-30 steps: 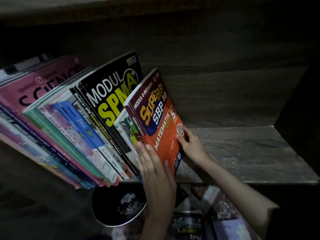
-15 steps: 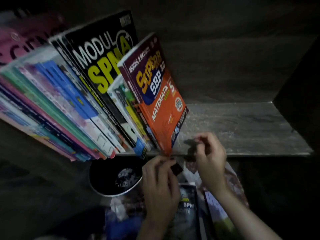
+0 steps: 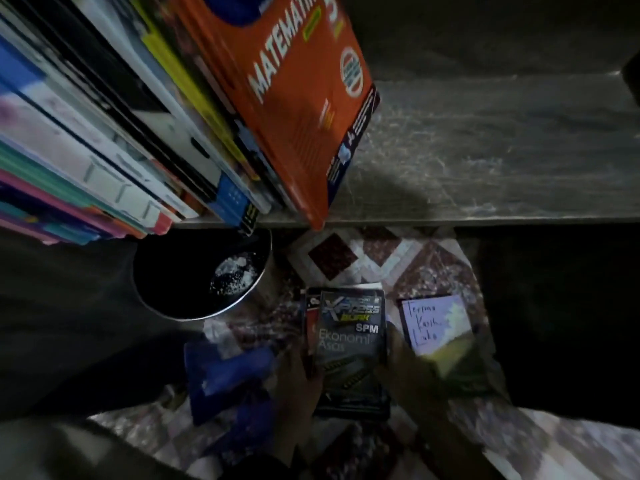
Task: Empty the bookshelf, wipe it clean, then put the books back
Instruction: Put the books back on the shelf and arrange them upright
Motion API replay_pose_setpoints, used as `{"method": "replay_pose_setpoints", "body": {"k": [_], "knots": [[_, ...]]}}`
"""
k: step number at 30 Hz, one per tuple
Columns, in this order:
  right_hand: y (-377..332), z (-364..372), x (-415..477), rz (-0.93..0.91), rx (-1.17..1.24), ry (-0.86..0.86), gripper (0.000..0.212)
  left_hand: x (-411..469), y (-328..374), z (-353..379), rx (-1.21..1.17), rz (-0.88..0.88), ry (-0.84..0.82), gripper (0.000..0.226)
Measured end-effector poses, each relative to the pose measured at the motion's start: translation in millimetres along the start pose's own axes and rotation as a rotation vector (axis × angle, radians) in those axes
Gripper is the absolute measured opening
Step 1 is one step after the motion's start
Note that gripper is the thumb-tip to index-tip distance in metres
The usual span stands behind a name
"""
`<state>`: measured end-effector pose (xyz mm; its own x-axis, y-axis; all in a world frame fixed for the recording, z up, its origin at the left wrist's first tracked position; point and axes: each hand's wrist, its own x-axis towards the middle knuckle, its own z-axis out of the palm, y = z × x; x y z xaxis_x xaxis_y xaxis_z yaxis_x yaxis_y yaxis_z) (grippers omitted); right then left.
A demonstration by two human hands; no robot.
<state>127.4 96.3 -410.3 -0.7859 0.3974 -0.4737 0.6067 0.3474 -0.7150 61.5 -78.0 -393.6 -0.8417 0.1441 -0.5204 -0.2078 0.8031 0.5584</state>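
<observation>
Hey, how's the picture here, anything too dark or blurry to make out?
Head view: dim overall; the left hand and right hand at the Ekonomi Asas book are shadowed and blurred, grip unclear; the orange Matematik book is brightest, title readable.

"What sort of place is this?"

"A home, a study corner by the look of it. Above both hands, a wooden shelf (image 3: 485,150) carries a leaning row of school workbooks (image 3: 104,133), the nearest an orange maths book (image 3: 294,116)."

"And lower down?"

"Between the left hand (image 3: 298,379) and the right hand (image 3: 412,372), 1 exam guide (image 3: 349,334) lies on a patterned tiled floor (image 3: 332,261). Up and left of the left hand stands a round bin (image 3: 187,318). Just right of the right hand lies a handwritten card (image 3: 433,320)."
</observation>
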Motion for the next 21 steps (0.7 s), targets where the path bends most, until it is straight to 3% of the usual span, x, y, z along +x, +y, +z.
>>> {"method": "replay_pose_setpoints", "body": {"k": [3,11,14,16,19,21], "knots": [[30.1,27.1,6.5,0.090,0.020,0.026,0.115,8.3,-4.0,13.7,-0.139,-0.054,-0.083,0.070],[13.6,34.7,9.7,0.044,0.229,0.146,0.096,18.1,-5.9,32.5,-0.219,-0.185,-0.119,0.077],[6.0,39.9,11.0,0.055,0.284,0.215,0.091,20.3,-7.5,39.4,-0.376,-0.243,-0.139,0.102],[1.0,43.9,7.2,0.116,0.280,0.232,0.104,34.5,-34.4,61.2,-0.438,-0.269,-0.128,0.112],[11.1,51.5,6.6,0.173,0.277,0.201,0.109,44.4,-47.3,69.3,-0.487,-0.304,-0.145,0.101],[15.8,50.8,8.1,0.161,0.299,0.178,0.096,34.6,-26.1,50.4,-0.507,-0.303,-0.163,0.087]]}}
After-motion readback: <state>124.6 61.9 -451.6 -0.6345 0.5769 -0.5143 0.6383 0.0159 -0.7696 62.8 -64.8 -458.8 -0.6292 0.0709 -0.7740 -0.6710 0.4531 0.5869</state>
